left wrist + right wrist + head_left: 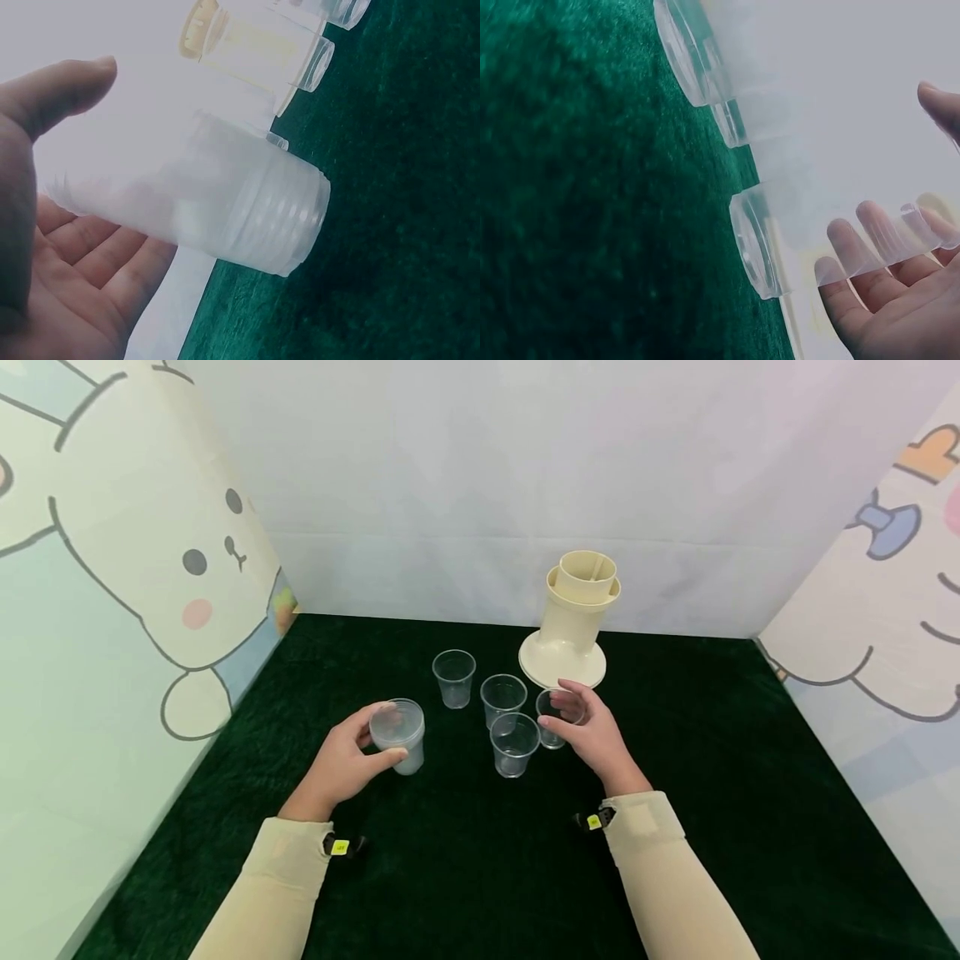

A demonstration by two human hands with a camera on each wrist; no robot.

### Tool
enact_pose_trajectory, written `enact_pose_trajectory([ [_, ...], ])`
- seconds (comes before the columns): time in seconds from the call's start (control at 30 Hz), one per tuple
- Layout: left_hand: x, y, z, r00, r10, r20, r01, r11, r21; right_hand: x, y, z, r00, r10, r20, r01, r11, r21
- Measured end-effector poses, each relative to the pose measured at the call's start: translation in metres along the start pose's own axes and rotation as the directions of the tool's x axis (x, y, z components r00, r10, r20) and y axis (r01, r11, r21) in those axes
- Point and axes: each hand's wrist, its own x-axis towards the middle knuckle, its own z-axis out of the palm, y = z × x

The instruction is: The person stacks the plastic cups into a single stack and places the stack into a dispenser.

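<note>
My left hand [347, 760] grips a stack of clear plastic cups [255, 195], thumb in front and fingers behind. The nested rims and bases look cloudy where they overlap. On the right side, my right hand [588, 735] is around a single clear plastic cup [757, 240], its fingers showing through the wall and its thumb near the rim. Between the hands stand a back-left cup [454, 681], a middle cup [502, 695] and a front cup [514, 745], all upright. Glare in both wrist views washes out the upper cup walls.
A cream plastic cup-holder-like stand [570, 618] with a round base rises behind the cups, close to the right hand. Dark green cloth [480, 868] covers the table. A white backdrop [420, 485] borders the rear, with cartoon-printed panels on both sides.
</note>
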Motion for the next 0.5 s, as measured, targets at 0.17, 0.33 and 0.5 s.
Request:
enact_pose_trajectory([
  [0.17,0.0,0.002,-0.001,1.0,-0.003,-0.007,0.003,1.0,-0.001,0.0,-0.003,-0.002,1.0,-0.009,0.002,0.009,1.0,-0.011],
  [0.33,0.001,0.002,-0.001,1.0,0.002,-0.004,-0.002,1.0,0.002,-0.001,-0.008,-0.005,1.0,-0.022,-0.016,0.022,1.0,-0.012],
  [0.5,0.001,0.0,0.0,1.0,0.0,0.0,0.0,1.0,-0.006,-0.005,-0.016,-0.006,0.999,-0.03,-0.029,0.03,0.999,0.01],
])
